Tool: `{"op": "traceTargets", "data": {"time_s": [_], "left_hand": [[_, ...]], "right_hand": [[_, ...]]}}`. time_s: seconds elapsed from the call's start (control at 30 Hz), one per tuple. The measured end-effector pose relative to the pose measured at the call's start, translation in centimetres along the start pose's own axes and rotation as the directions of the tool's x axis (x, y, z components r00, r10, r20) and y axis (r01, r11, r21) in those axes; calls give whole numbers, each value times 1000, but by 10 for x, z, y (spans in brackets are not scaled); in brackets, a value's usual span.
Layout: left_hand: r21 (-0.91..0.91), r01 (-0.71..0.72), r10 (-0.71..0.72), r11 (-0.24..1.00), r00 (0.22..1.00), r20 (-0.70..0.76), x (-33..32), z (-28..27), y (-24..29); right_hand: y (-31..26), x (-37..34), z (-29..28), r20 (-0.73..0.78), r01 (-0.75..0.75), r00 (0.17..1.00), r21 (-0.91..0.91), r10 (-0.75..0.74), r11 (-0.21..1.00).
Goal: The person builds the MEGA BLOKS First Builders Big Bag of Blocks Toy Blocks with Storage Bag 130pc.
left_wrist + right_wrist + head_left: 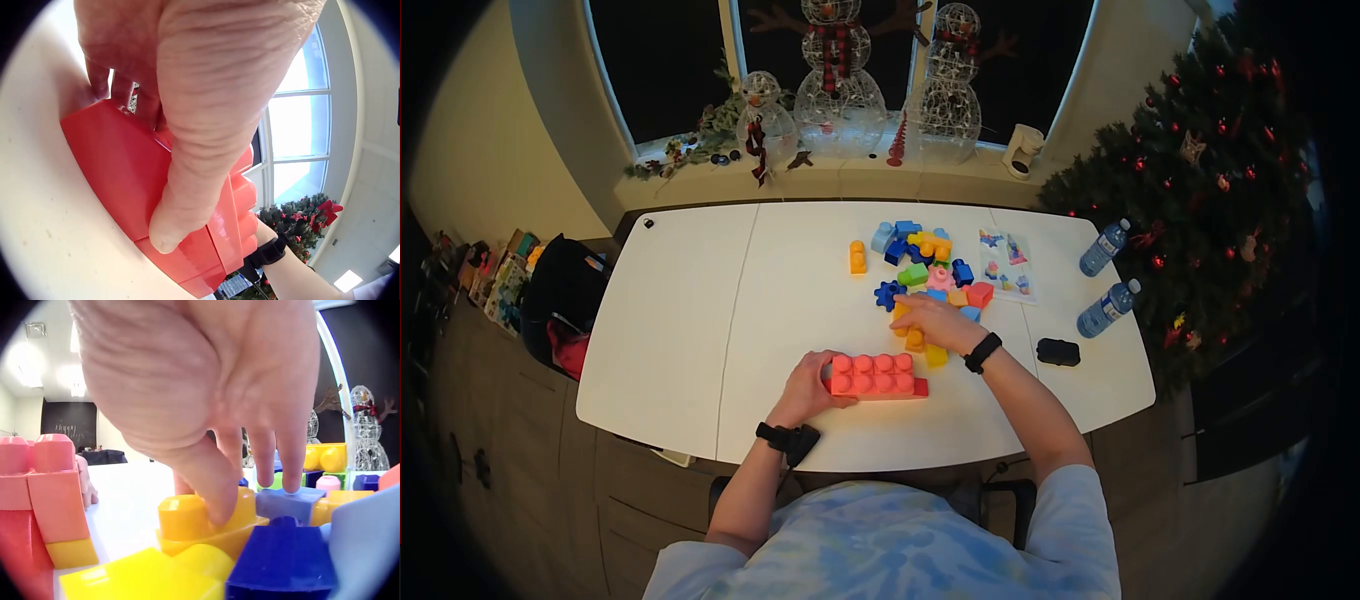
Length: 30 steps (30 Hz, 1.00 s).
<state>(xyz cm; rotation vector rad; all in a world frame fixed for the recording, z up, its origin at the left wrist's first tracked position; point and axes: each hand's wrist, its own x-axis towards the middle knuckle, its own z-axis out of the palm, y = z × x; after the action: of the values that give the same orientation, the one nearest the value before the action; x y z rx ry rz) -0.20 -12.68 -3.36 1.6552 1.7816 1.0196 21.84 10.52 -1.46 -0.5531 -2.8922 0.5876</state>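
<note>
The left hand [803,390] grips the red stack [872,378] on the table [660,330]; the right hand [938,320] pinches an orange brick [181,517] in the pile [939,278]. A straight lift should disturb the pile least.

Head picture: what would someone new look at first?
Probably the red blocks, on the near side of the table, gripped by the left hand. Next, perhaps, the wire snowmen before the dark windows. The Christmas tree stands out too, off to the right.
</note>
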Motion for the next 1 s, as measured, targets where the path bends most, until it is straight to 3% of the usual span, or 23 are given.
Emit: {"op": "traceTargets", "data": {"time_s": [0.1,0.27,0.43,0.47,0.67,0.77,0.83,1.0], "left_hand": [[4,-13,13,1000,1000,-5,1,0,0],[-10,-27,27,1000,999,-35,0,1,-3],[-3,5,-5,1000,999,-35,-1,0,0],[-5,12,-12,1000,1000,-28,-1,1,0],[-32,-8,7,999,999,-38,0,2,-3],[-21,29,-30,999,999,-29,-1,0,2],[3,25,-25,1000,999,-20,0,0,2],[23,30,-29,999,999,-27,-2,1,0]], "right_hand": [[-15,-11,-28,-84,-139,987,-11,137,990],[-29,-29,-45,-240,-90,968,-35,79,995],[-66,-60,-56,79,-245,965,-75,251,967],[-62,-64,-48,82,-247,964,-73,253,966],[-43,-65,-32,-24,-375,926,-184,377,909],[-54,-56,-48,-55,-395,918,-52,392,917],[-43,-46,-32,-321,-303,913,-123,251,945],[-34,-19,-1,-346,-410,879,-203,327,889]]}}
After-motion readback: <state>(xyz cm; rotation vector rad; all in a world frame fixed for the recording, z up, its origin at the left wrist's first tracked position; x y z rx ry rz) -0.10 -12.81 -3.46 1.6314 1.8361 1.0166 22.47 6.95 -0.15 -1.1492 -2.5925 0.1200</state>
